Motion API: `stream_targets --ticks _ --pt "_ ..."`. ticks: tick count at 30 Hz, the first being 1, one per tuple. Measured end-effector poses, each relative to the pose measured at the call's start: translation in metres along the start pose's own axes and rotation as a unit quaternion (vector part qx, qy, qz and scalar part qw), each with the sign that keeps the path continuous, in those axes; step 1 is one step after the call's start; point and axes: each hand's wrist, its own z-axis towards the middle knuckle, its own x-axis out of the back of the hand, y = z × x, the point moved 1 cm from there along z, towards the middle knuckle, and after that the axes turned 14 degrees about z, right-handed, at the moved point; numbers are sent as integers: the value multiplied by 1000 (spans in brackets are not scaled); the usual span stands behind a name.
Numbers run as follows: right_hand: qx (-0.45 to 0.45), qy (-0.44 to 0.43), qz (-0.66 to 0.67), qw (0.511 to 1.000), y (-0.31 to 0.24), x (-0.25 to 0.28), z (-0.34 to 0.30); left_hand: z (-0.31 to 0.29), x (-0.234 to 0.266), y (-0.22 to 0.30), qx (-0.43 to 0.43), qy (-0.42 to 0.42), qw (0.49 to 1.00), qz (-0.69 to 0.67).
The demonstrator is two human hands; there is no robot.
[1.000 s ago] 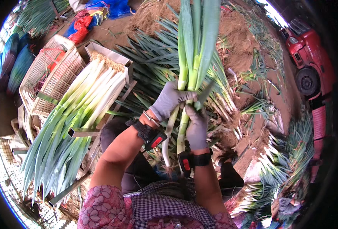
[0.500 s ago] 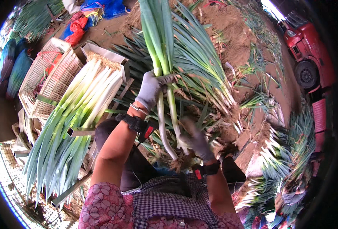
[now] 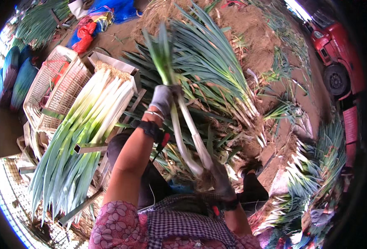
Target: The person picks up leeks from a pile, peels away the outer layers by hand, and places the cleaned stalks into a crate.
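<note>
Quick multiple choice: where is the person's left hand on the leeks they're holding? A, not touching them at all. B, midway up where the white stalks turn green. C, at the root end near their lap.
B: the gloved left hand closes round the held leeks where white stalk meets green leaves, while the right hand is down at the root end.

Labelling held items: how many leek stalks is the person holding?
2 long white-stemmed green leek stalks: one nearer the left hand, one beside it; the right hand grips their root ends. More may be hidden behind.
</note>
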Motion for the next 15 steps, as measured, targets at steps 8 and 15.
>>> stream_targets --ticks 8,15 --pt "92 -36 -492 865 -42 43 -105 22 -14 -22 78 60 987 -125" --pt "-20 98 -371 923 -47 63 -162 24 -25 -16 117 -11 984 -135"
